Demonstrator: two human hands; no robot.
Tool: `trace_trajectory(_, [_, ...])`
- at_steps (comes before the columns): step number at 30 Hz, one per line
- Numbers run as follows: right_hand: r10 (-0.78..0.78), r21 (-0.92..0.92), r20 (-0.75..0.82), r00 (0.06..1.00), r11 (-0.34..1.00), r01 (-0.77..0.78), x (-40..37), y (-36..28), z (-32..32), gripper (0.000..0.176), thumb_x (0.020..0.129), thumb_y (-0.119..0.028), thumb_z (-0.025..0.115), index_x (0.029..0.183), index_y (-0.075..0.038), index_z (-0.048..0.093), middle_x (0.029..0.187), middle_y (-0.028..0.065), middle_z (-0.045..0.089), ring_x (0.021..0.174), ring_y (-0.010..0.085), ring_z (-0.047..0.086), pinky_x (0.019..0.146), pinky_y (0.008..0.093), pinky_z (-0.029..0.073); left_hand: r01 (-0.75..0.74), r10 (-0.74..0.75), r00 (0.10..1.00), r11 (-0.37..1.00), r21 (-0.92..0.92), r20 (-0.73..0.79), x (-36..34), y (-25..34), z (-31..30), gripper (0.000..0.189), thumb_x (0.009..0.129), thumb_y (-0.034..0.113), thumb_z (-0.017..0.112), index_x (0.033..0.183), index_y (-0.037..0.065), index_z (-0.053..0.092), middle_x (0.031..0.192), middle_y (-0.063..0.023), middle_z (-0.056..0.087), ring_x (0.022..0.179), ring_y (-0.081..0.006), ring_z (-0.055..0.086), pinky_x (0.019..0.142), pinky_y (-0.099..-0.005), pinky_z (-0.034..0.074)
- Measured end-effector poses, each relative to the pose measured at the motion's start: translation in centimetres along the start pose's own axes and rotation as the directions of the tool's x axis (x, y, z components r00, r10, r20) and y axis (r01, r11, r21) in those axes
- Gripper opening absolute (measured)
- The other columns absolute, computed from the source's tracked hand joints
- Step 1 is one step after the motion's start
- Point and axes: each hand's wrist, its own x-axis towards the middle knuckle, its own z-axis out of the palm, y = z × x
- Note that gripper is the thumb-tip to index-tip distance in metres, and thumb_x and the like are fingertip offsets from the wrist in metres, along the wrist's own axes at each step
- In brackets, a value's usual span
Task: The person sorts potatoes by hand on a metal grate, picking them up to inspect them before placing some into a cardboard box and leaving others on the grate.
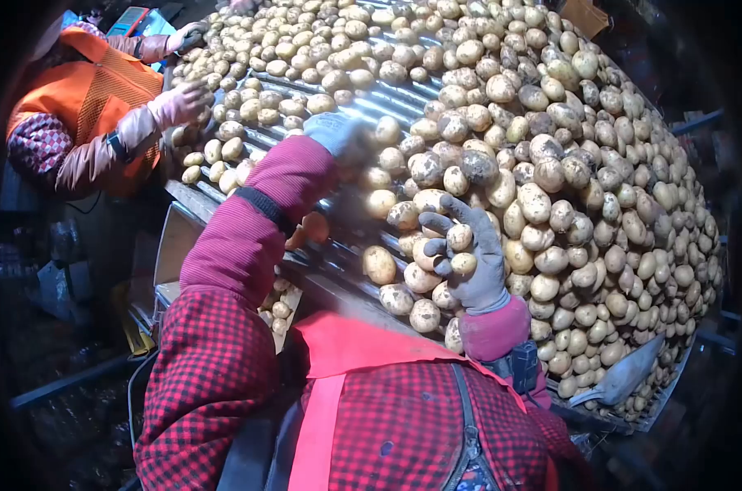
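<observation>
My right hand [479, 260], in a grey glove, is turned palm up with its fingers curled. Two small potatoes [461, 237] sit in that palm, over the near edge of the potato pile. My left hand [338, 135], in a pale grey-blue glove, reaches out over the metal rollers [375, 106] and is smeared by motion, its fingers lost in the blur. Close to its right lies a loose potato [388, 130]. Just below my left forearm, a reddish-brown rounded thing [313, 227] overlaps the rollers. Several pale potatoes [379, 265] rest between my two arms.
A big heap of potatoes [600, 188] covers the right side. At the left, a person in an orange vest [92, 78] has gloved hands at the potatoes. A grey scoop [629, 375] lies on the heap's lower right. Potatoes [281, 309] also sit below the table edge.
</observation>
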Motion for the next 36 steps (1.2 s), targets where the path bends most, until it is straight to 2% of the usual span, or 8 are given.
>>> trace_trajectory(5, [-0.012, 0.025, 0.016, 1.000, 1.000, 0.011, 1.3, 0.0, 1.0, 0.044, 0.106, -0.030, 0.045, 0.145, -0.009, 0.050, 0.134, 0.0192, 0.058, 0.092, 0.0183, 0.066, 0.067, 0.0220, 0.056, 0.097, -0.166, 0.981, 0.866, -0.491, -0.098, -1.9, -2.8, -1.1, 0.030, 0.092, 0.034, 0.068, 0.101, 0.006, 0.071, 0.089, -0.0096, 0.075, 0.084, -0.0198, 0.074, 0.072, -0.0340, 0.057])
trace_trajectory(7, [0.016, 0.065, -0.025, 1.000, 0.998, -0.014, -0.2, 0.0, 1.4, 0.044, 0.107, -0.030, 0.044, 0.144, -0.008, 0.051, 0.134, 0.0202, 0.058, 0.090, 0.0179, 0.064, 0.066, 0.0218, 0.055, -0.073, -0.081, 0.992, 0.298, -0.952, -0.102, -4.3, -5.9, 2.1, 0.034, 0.100, 0.037, 0.060, 0.094, 0.005, 0.069, 0.083, -0.0052, 0.068, 0.071, -0.0168, 0.063, 0.062, -0.0293, 0.051])
trace_trajectory(13, [-0.142, -0.220, -0.253, 0.957, 0.972, 0.086, 0.0, 0.9, 2.1, 0.048, 0.108, -0.039, 0.044, 0.140, -0.005, 0.052, 0.129, 0.0176, 0.061, 0.094, 0.0233, 0.061, 0.070, 0.0306, 0.056, -0.198, -0.267, 0.964, -0.728, -0.656, 0.006, -17.6, -3.2, 2.8, 0.062, 0.103, 0.054, 0.051, 0.142, 0.006, 0.052, 0.111, -0.0140, 0.067, 0.089, -0.0220, 0.066, 0.070, -0.0347, 0.055])
trace_trajectory(16, [-0.226, -0.584, 0.177, 0.958, 0.759, 0.287, 0.1, 1.0, 1.7, 0.054, 0.108, -0.034, 0.042, 0.151, -0.003, 0.038, 0.144, 0.0190, 0.052, 0.121, 0.0334, 0.059, 0.089, 0.0413, 0.055, -0.360, -0.441, 0.892, -0.567, -0.741, -0.096, -22.4, -7.3, 7.4, 0.067, 0.100, 0.054, 0.059, 0.148, 0.009, 0.047, 0.129, -0.0184, 0.066, 0.094, -0.0206, 0.068, 0.067, -0.0282, 0.055])
trace_trajectory(17, [-0.080, -0.216, 0.223, 0.972, 0.968, 0.129, 0.5, 0.3, 0.1, 0.056, 0.110, -0.039, 0.035, 0.155, -0.006, 0.035, 0.150, 0.0208, 0.047, 0.130, 0.0374, 0.052, 0.100, 0.0502, 0.049, -0.307, -0.503, 0.864, -0.482, -0.820, -0.027, -24.8, -8.2, 7.9, 0.066, 0.100, 0.054, 0.058, 0.148, 0.010, 0.047, 0.125, -0.0172, 0.068, 0.089, -0.0197, 0.070, 0.062, -0.0267, 0.054])
trace_trajectory(20, [-0.133, -0.261, 0.081, 0.988, 0.954, 0.150, 0.2, 0.8, -1.5, 0.054, 0.113, -0.035, 0.029, 0.160, -0.010, 0.028, 0.164, 0.0147, 0.034, 0.117, 0.0329, 0.061, 0.080, 0.0363, 0.060, -0.447, -0.637, 0.759, -0.362, -0.818, -0.133, -30.3, -10.2, 11.5, 0.060, 0.102, 0.052, 0.056, 0.146, 0.011, 0.050, 0.118, -0.0148, 0.070, 0.079, -0.0181, 0.069, 0.054, -0.0251, 0.051])
trace_trajectory(29, [-0.046, -0.235, 0.149, 0.988, 0.969, 0.081, 1.1, 0.6, -3.8, 0.053, 0.113, -0.029, 0.029, 0.161, -0.009, 0.026, 0.164, 0.0155, 0.034, 0.117, 0.0313, 0.063, 0.068, 0.0304, 0.061, -0.591, -0.982, -0.021, -0.137, -0.795, 0.185, -44.5, -13.7, 22.1, 0.056, 0.102, 0.056, 0.053, 0.134, 0.010, 0.056, 0.105, -0.0141, 0.073, 0.066, -0.0230, 0.068, 0.047, -0.0274, 0.048])
trace_trajectory(36, [-0.041, -0.317, 0.076, 0.996, 0.946, 0.063, 0.9, 0.7, -1.9, 0.050, 0.111, -0.030, 0.035, 0.156, -0.009, 0.036, 0.153, 0.0170, 0.044, 0.113, 0.0277, 0.063, 0.070, 0.0319, 0.061, -0.639, -0.965, -0.047, -0.168, -0.751, 0.257, -49.3, -11.9, 27.4, 0.059, 0.099, 0.020, 0.068, 0.150, 0.011, 0.041, 0.112, -0.0133, 0.065, 0.080, -0.0225, 0.068, 0.059, -0.0294, 0.057])
